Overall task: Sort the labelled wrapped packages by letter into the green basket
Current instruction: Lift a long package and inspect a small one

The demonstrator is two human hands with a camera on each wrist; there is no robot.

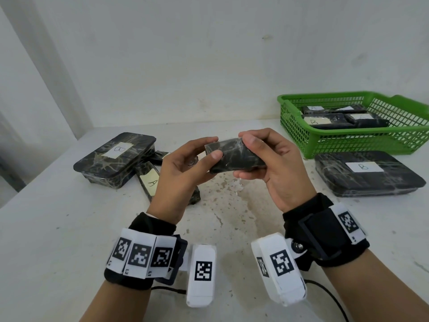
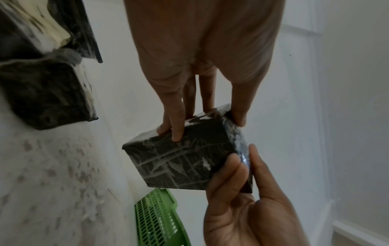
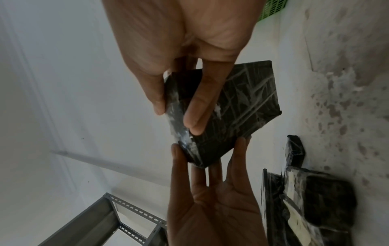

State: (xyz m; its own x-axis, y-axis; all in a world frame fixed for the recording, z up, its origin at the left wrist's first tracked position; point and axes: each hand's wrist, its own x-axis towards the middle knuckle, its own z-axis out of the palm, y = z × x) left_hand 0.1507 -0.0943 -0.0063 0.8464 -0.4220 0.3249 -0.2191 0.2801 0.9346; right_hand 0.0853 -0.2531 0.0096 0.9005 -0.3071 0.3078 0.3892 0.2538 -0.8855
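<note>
Both hands hold one small black wrapped package point(image 1: 233, 158) in the air above the table point(image 1: 69, 228): the left hand point(image 1: 183, 170) pinches its left end, the right hand point(image 1: 274, 163) grips its right end. No label shows, so they are probably turning it to find the letter. Next it likely goes to the green basket point(image 1: 348, 145), far right, beside matching packages.

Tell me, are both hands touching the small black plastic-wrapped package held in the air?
Touching. The head view shows the left hand and the right hand each pinching an end of the package.
</note>
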